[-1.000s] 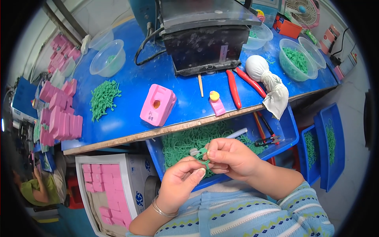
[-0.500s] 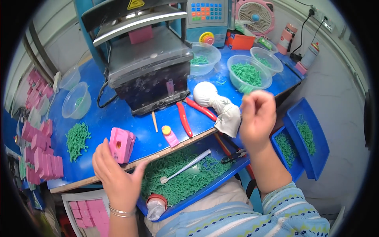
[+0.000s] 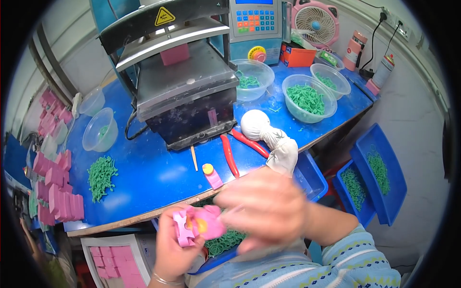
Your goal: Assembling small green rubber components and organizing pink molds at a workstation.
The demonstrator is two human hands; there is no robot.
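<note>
My left hand [image 3: 174, 249] is closed around a pink rubber mold [image 3: 183, 228], held above the blue tray in front of my body. The mold looks parted into two pieces, and yellow shows on its inner side. Smeared by motion, my right hand [image 3: 269, 206] is right beside the mold's other piece [image 3: 210, 223]; whether it grips that piece cannot be made out. Beneath both hands, the tray of green rubber-like rings [image 3: 225, 242] is largely hidden. A small pink piece with a yellow top [image 3: 212, 176] stands at the table edge just beyond.
A black press [image 3: 187, 105] stands on the blue table [image 3: 144, 177], with red-handled pliers [image 3: 229, 156] and a tied white cloth bundle [image 3: 271, 134] before it. Bowls of green pieces [image 3: 309, 103] are behind. Pink blocks [image 3: 60, 187] are stacked left; blue trays [image 3: 379, 168] sit right.
My left hand has lifted the pink mold off the table edge and brought it toward me, and the mold is now parted. My right hand has swung down and left to it.
</note>
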